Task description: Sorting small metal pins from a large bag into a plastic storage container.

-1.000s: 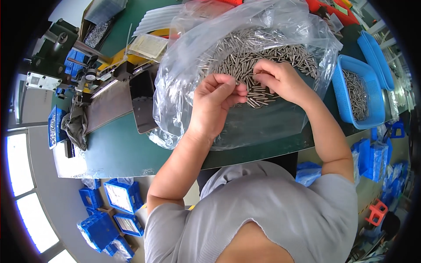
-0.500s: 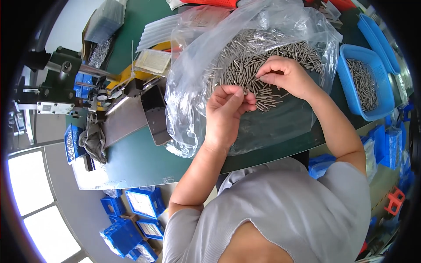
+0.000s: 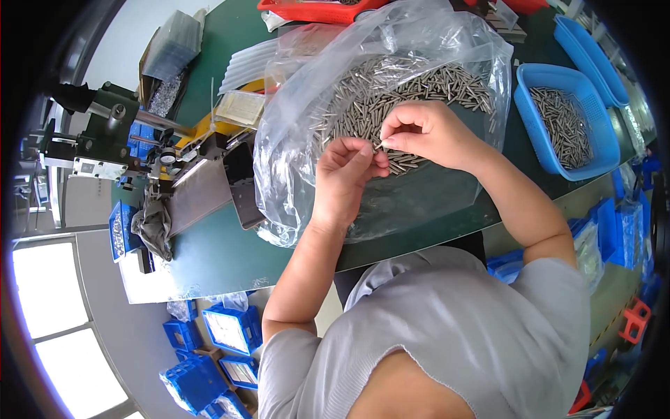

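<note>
My left hand [image 3: 340,178] is closed in a pinch over the heap, thumb against the fingers. A small metal part [image 3: 377,147] shows at its fingertips, too small to tell its exact shape. From the right, my right hand [image 3: 436,136] meets it, thumb and index finger pinched together at the same spot; what lies between them is hidden. Beneath and behind both hands, a heap of slim grey metal pins [image 3: 352,115] lies in a large clear plastic bag [image 3: 286,164], opened out on the green table [image 3: 209,258].
A blue basket [image 3: 606,150] of similar pins stands at the right, another blue tray [image 3: 593,59] behind it. On the left are a bench machine [image 3: 105,133], a dark flat tray [image 3: 241,181] and a grey cloth [image 3: 152,227]. A red basket [image 3: 321,10] sits at the back.
My right hand has come left and down to my left hand, so their fingertips now meet. Earlier they were apart, with the left one holding a small metal part.
</note>
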A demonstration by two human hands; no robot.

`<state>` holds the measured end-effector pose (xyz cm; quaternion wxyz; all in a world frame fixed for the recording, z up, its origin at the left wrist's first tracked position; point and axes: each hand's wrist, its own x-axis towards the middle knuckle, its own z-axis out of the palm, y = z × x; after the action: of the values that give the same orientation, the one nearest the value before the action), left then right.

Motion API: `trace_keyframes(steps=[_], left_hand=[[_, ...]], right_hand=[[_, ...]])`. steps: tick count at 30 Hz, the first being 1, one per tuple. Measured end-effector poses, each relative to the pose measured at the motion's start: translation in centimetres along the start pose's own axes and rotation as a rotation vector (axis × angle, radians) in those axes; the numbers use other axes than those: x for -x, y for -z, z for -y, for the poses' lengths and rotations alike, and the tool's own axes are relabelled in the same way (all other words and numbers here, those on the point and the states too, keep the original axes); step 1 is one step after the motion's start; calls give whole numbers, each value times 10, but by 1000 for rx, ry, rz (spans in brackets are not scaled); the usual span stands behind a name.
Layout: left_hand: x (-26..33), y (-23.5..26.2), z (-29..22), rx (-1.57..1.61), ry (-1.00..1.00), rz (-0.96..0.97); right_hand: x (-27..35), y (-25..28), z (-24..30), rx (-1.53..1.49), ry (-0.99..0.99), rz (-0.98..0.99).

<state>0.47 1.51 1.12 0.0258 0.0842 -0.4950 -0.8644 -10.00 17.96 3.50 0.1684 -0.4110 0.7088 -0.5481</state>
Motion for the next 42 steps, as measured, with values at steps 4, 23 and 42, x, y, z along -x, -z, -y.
trace_keyframes(steps=[4,23,42], left_hand=[[-1,-4,-2,-51,-1,28],[-20,-36,2,-35,53,47],[-16,-32,13,82,-10,-33]], right_hand=[[2,5,12,136,109,-22],[11,33,14,-167,-161,-38],[11,19,-7,-413,-197,-62]])
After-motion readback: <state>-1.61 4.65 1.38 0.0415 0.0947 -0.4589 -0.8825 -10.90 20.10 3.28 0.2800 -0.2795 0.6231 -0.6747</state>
